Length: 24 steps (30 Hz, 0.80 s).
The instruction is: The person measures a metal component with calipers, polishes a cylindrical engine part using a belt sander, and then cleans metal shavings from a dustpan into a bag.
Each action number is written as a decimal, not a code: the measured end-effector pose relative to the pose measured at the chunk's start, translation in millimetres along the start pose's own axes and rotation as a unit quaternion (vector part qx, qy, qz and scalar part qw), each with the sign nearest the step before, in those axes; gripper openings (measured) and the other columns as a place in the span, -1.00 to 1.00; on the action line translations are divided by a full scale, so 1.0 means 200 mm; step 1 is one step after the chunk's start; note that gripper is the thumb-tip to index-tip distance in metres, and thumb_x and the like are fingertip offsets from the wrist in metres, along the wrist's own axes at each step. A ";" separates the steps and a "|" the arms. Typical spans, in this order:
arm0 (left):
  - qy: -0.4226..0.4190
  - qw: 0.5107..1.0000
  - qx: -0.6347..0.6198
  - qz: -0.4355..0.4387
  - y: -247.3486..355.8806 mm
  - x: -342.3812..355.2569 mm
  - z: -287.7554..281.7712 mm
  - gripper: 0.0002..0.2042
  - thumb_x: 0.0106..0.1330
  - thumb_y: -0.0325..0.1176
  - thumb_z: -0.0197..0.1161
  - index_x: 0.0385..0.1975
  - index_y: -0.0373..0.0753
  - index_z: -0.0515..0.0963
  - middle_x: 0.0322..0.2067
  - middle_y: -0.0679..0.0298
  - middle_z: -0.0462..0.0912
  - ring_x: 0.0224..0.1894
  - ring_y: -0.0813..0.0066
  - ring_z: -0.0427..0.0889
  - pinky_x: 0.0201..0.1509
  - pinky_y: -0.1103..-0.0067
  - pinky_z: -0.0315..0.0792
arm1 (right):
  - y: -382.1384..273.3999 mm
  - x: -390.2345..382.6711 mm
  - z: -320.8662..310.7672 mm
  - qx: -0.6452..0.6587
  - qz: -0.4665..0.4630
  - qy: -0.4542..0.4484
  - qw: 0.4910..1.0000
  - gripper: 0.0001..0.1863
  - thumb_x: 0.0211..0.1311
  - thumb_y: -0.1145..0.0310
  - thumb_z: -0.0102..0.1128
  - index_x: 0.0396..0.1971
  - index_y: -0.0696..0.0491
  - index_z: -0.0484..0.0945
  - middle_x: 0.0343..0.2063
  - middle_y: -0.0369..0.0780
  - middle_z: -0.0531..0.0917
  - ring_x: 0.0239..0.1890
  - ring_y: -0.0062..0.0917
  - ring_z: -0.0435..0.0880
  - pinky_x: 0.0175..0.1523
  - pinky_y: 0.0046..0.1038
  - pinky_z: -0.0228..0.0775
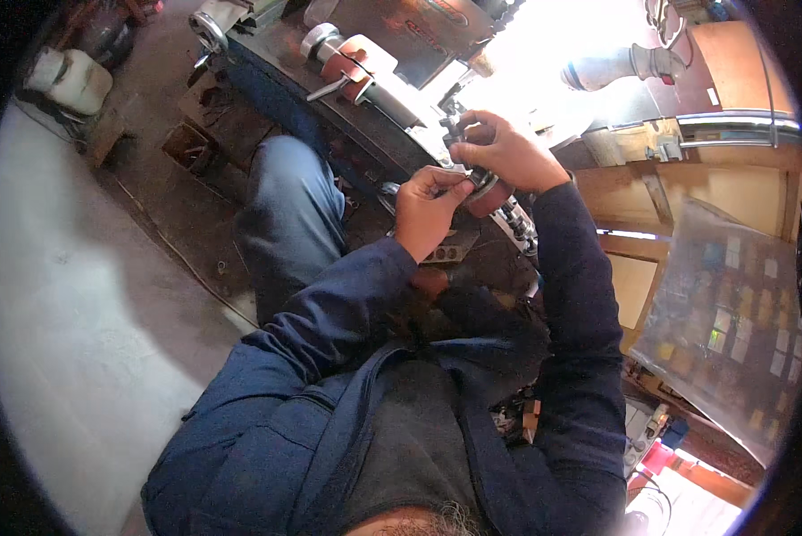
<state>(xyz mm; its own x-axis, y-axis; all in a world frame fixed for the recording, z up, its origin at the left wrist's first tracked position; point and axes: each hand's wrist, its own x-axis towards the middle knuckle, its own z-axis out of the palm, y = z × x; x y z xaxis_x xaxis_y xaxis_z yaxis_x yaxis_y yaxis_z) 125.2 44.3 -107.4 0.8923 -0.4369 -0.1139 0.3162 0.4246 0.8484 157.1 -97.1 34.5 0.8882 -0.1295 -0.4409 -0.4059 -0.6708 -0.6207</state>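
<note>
1. Pale floor point(71, 295) spreads along the left side, turning darker beside the machine.
2. A long metal machine point(276, 103) with a blue side runs from far left towards the centre, ahead of the person.
3. A clear plastic sheet point(731, 322) hangs at the right in front of small coloured items; wooden panels point(638, 196) stand farther away.
4. The person's dark blue sleeves point(584, 322) reach forward from the near side, and one trousered knee point(289, 196) lies beside the machine, left of the hands.
5. A whitish jug point(84, 87) sits at the far left.
6. A red-and-grey cylindrical unit point(347, 67) with a short lever is mounted on the machine; a metal handwheel point(208, 32) is farther left.
7. The right hand point(517, 156) is half closed, its fingers bent at a grey metal piece point(451, 125); whether it grips this, I cannot tell.
8. The left hand point(426, 210) is nearly closed, thumb and fingers pinching the edge of a dark metal part point(481, 180).
9. That part is between the hands, just beyond the left fingertips and above a reddish-brown round piece point(490, 200).
</note>
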 end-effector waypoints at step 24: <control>0.238 0.935 -0.029 0.262 0.76 0.29 -0.21 -0.84 0.44 -0.38 0.20 -0.41 -0.27 0.48 -0.42 0.28 0.57 -0.39 0.55 0.47 -0.19 0.58 0.36 | 0.08 0.00 0.12 -0.070 -0.001 0.041 0.997 -0.50 0.21 0.14 0.42 0.09 0.07 0.59 -0.14 -0.10 0.72 -0.07 -0.47 0.66 0.05 -0.37 0.50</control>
<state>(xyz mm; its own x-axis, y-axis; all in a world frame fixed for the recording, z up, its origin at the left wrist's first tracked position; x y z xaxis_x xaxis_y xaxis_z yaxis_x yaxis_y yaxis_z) 238.5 116.7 -7.0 0.9672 0.2407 0.0809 -0.2007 0.5296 0.8242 145.3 -90.1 8.4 0.9056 -0.1839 -0.3822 -0.3759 -0.7653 -0.5224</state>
